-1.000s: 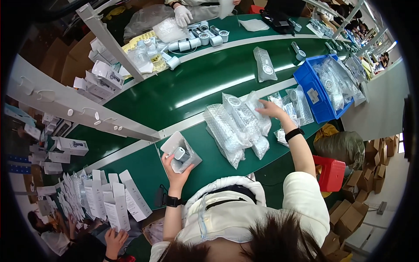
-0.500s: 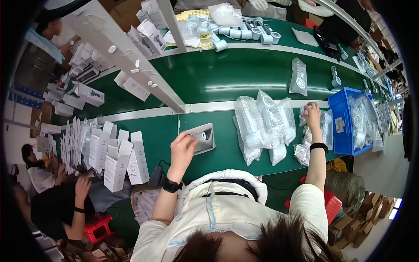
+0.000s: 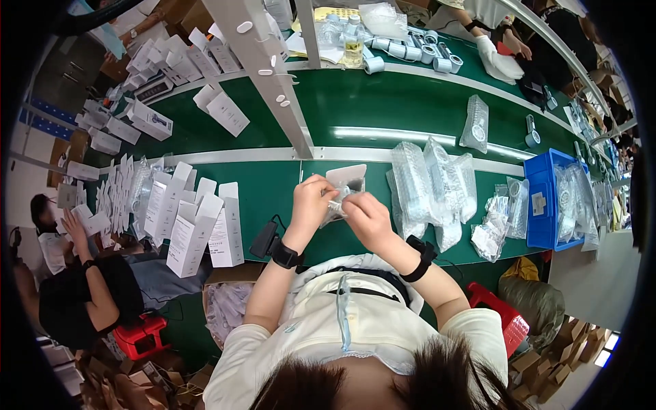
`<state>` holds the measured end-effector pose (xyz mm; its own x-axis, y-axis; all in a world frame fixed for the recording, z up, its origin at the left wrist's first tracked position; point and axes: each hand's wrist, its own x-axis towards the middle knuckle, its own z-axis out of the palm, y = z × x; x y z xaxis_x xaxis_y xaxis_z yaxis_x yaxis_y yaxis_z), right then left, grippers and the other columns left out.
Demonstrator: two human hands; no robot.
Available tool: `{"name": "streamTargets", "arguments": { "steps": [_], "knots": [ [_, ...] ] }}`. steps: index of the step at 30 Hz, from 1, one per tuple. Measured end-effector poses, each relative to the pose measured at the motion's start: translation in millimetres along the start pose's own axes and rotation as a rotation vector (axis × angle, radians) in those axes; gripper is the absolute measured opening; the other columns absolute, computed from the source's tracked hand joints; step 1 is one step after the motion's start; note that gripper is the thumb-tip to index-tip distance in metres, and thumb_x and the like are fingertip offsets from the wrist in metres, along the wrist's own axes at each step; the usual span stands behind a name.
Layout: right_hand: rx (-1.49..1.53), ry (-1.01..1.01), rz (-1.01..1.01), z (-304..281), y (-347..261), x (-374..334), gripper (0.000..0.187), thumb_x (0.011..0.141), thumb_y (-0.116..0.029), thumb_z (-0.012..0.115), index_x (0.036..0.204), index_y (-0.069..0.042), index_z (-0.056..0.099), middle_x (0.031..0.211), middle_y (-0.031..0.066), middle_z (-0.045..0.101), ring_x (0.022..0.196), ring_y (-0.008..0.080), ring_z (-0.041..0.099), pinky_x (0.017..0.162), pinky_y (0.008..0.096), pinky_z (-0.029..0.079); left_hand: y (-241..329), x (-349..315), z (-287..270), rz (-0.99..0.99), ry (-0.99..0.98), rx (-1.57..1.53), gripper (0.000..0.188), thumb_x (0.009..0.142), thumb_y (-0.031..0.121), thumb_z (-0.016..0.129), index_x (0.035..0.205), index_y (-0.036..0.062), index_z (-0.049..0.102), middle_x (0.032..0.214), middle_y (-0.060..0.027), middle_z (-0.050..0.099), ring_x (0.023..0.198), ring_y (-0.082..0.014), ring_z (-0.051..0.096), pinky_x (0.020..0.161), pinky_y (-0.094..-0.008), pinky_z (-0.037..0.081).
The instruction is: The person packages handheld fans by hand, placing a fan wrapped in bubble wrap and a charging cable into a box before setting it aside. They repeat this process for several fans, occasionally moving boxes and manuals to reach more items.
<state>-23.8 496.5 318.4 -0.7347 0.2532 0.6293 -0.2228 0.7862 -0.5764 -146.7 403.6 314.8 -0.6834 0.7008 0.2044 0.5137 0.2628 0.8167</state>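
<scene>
Over an upright white box [image 3: 354,175] with its flap raised, my two hands come together. My left hand [image 3: 314,203] is closed in a pinch, and my right hand [image 3: 369,217] is closed close beside it. A small clear plastic packet [image 3: 336,207] shows between the fingertips of both hands; its contents are too small to make out. The inside of the box is mostly hidden behind the fingers. Bubble-wrap bags [image 3: 430,195] with pale devices in them lie to the right of my right hand.
Small clear packets [image 3: 489,232] are heaped beside a blue bin [image 3: 537,201] of wrapped devices. Several white cartons [image 3: 198,229] stand at the left. A metal post [image 3: 263,68] rises from the bench rail. Other people work at the left and far side.
My right hand has come left from the small packets by the blue bin to my left hand, and a clear packet is now between them. The view has shifted slightly.
</scene>
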Motion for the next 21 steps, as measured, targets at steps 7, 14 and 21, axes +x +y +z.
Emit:
{"name": "streamTargets", "arguments": {
  "steps": [7, 14, 21],
  "knots": [
    [-0.495, -0.568, -0.088, -7.2, 11.9, -6.7, 0.035, 0.07, -0.035, 0.062, 0.089, -0.006, 0.058, 0.091, 0.0062, 0.053, 0.096, 0.0214, 0.046, 0.091, 0.0467, 0.032, -3.3, -5.9, 8.0, -0.029, -0.055, -0.02, 0.011, 0.064, 0.003, 0.066, 0.073, -0.0009, 0.06, 0.076, -0.0107, 0.059, 0.07, -0.0247, 0.058, 0.06, -0.0308, 0.046],
    [-0.233, -0.255, 0.021, -33.0, 27.3, -26.1, 0.071, 0.059, -0.035, 0.074, 0.116, -0.006, 0.043, 0.113, 0.0107, 0.043, 0.113, 0.0237, 0.036, 0.098, 0.0494, 0.024, -58.6, -59.0, -62.9, -0.121, 0.416, 0.305, 0.039, 0.067, 0.01, 0.068, 0.099, 0.001, 0.047, 0.11, -0.0148, 0.049, 0.102, -0.0325, 0.045, 0.085, -0.0393, 0.038],
    [0.276, -0.279, 0.499, -12.3, 61.3, -31.0, 0.096, 0.053, -0.016, 0.08, 0.129, -0.005, 0.022, 0.12, 0.0127, 0.04, 0.118, 0.0256, 0.035, 0.099, 0.041, 0.028, -133.9, -150.9, -82.6, -0.759, 0.327, 1.088, 0.083, 0.058, 0.019, 0.075, 0.124, 0.0017, 0.028, 0.119, -0.025, 0.03, 0.108, -0.0419, 0.03, 0.086, -0.0472, 0.033]
  ]
}}
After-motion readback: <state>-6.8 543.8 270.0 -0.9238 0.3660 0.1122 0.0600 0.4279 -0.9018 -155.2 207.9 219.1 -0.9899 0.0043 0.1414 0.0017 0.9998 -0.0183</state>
